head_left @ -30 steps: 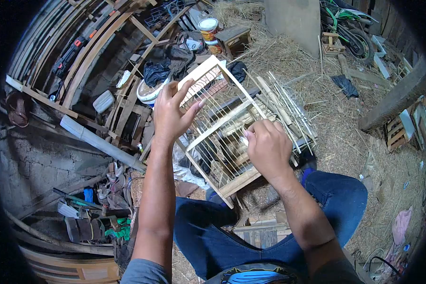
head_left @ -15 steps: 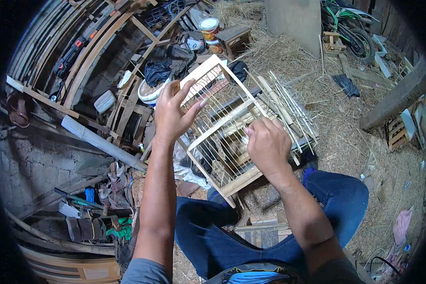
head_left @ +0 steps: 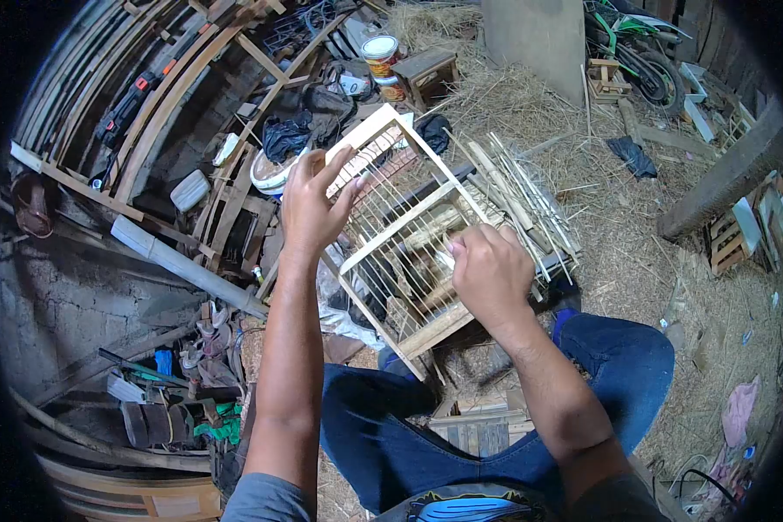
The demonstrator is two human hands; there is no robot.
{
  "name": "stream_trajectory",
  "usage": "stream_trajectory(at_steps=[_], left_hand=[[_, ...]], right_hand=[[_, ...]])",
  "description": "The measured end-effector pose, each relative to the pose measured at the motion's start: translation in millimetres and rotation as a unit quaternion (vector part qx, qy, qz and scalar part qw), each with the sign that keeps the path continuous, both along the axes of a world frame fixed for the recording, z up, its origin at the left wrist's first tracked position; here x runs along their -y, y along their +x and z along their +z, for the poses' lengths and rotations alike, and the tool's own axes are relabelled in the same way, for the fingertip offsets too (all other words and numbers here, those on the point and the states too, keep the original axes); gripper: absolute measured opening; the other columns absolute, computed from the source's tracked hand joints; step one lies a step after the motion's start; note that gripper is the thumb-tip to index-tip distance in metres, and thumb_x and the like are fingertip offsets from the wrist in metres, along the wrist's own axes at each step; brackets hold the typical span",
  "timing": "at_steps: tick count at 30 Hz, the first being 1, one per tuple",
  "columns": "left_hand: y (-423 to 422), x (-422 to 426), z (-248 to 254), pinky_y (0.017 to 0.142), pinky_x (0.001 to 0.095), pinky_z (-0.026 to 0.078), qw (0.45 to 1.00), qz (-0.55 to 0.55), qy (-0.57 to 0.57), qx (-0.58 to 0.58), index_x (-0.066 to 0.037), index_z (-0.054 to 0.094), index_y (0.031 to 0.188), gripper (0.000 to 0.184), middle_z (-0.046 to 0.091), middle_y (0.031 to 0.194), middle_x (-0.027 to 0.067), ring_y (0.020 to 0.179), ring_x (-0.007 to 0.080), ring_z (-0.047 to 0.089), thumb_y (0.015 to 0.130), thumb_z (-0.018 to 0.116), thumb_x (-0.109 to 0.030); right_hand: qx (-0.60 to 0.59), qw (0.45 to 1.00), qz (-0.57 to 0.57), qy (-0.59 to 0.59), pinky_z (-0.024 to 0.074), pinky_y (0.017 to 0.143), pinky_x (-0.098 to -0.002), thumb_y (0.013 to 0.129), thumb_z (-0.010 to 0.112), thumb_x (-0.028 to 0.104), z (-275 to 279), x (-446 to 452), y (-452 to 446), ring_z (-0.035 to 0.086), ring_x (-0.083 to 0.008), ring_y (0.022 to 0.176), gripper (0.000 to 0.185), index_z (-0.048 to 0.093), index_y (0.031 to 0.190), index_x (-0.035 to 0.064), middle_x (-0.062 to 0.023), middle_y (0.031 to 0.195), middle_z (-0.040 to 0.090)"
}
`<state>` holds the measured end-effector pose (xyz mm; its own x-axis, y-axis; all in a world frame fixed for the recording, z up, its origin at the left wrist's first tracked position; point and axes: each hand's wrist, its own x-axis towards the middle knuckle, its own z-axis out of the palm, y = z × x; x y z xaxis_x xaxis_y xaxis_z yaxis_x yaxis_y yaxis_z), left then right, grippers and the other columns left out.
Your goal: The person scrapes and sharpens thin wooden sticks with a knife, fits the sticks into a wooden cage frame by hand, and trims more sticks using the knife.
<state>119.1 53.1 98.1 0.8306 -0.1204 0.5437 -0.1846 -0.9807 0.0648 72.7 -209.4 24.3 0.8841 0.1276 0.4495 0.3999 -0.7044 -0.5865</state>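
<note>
A pale wooden frame (head_left: 402, 228) with a middle crossbar and thin parallel sticks is tilted in front of my knees. My left hand (head_left: 315, 204) is at its upper left corner, fingers bent around the rail and thumb reaching out over the sticks. My right hand (head_left: 494, 268) is closed at the lower right part of the frame, thumb and fingertips pressed together over the thin sticks. What is pinched there is too small to make out. Beyond the right side lies a bundle of split sticks (head_left: 531, 196).
A white bucket (head_left: 270, 172) and a stacked paint pail (head_left: 380, 54) stand beyond the frame near a small wooden stool (head_left: 426, 66). Wooden racks (head_left: 170, 104) fill the left. A thick post (head_left: 726, 170) juts in at right, with straw over the floor.
The frame has shifted slightly left and its near end has risen a little. Both hands keep nearly the same grip, with only a small movement of the right hand.
</note>
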Motion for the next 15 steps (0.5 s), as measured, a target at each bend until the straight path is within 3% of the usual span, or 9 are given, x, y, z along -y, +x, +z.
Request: stream_trajectory(at_steps=[15], left_hand=[[-1.5, 4.6, 3.9, 0.097, 0.0448, 0.053, 1.000, 0.005, 0.002, 0.008, -0.020, 0.073, 0.133, 0.048, 0.065, 0.125, 0.0177, 0.114, 0.0349, 0.065, 0.088, 0.081, -0.032]], right_hand=[[0.022, 0.999, 0.008, -0.025, 0.0561, 0.070, -0.0410, 0.087, 0.076, 0.019, 4.8, -4.4, 8.8, 0.066, -0.0286, 0.088, 0.013, 0.068, 0.084, 0.0092, -0.0068, 0.086, 0.069]])
